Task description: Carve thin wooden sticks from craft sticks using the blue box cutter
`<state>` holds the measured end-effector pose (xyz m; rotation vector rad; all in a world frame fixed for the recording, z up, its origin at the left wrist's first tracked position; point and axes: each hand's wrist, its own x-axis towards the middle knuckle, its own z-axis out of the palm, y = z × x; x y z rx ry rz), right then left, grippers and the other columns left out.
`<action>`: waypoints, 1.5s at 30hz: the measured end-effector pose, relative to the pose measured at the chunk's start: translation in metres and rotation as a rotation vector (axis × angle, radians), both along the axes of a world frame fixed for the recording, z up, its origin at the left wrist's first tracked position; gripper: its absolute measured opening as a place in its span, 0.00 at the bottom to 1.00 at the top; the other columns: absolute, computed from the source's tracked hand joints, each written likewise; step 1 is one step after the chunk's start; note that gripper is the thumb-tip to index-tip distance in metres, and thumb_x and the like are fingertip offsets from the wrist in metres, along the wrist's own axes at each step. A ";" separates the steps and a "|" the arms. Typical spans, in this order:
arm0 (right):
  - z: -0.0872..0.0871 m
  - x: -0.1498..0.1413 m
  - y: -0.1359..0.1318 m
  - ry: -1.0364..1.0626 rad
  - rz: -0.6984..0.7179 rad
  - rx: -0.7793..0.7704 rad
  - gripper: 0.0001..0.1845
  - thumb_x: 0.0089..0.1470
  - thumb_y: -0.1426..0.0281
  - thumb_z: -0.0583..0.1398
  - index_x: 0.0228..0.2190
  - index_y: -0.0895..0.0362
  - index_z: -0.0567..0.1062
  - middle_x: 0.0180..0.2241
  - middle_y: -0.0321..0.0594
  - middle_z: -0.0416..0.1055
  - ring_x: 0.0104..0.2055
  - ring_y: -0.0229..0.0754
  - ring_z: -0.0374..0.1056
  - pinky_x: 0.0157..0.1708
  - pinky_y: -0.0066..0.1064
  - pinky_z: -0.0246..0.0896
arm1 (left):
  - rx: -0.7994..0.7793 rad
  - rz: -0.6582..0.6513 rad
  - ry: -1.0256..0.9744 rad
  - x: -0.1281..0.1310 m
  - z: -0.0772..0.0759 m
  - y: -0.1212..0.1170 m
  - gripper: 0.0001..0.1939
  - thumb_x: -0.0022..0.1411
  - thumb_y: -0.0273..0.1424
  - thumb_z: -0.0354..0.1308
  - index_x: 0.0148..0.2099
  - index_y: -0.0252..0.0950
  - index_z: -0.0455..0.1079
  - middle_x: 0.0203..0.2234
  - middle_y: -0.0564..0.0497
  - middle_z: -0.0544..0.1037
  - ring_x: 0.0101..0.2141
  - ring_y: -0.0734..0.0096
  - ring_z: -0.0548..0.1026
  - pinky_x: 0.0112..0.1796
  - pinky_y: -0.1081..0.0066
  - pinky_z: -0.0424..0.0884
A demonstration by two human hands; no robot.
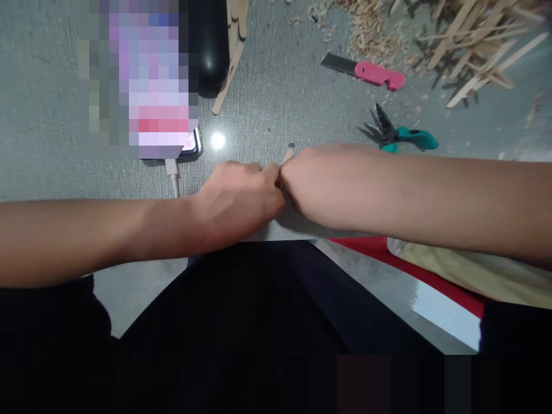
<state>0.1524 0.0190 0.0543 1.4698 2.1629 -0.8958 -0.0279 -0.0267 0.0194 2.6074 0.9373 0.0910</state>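
Near the table's front edge, my left hand (pixel 244 192) and my right hand (pixel 313 178) meet knuckle to knuckle, both closed. Between them pokes the rounded tip of a wooden craft stick (pixel 287 155); the rest of it is hidden by my fingers. The fingers of my right hand are mostly turned out of sight. Beyond my right forearm lie teal-handled pliers (pixel 394 135) with their jaws apart. Farther back is a pink-handled folding knife (pixel 364 70), its blade out and pointing left.
A pile of craft sticks (pixel 487 43) and wood shavings (pixel 371 26) cover the back right. At the back left are a blurred-out phone (pixel 196 144) with a white cable (pixel 172 169), a black rounded object (pixel 211 52) and more sticks (pixel 228 86).
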 end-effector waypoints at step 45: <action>0.015 0.046 -0.006 0.486 -0.206 -0.164 0.12 0.71 0.63 0.66 0.34 0.53 0.75 0.25 0.33 0.70 0.31 0.43 0.69 0.37 0.37 0.55 | -0.384 0.579 -0.482 0.003 0.001 0.021 0.12 0.66 0.25 0.60 0.29 0.38 0.68 0.21 0.58 0.69 0.25 0.77 0.63 0.29 0.72 0.63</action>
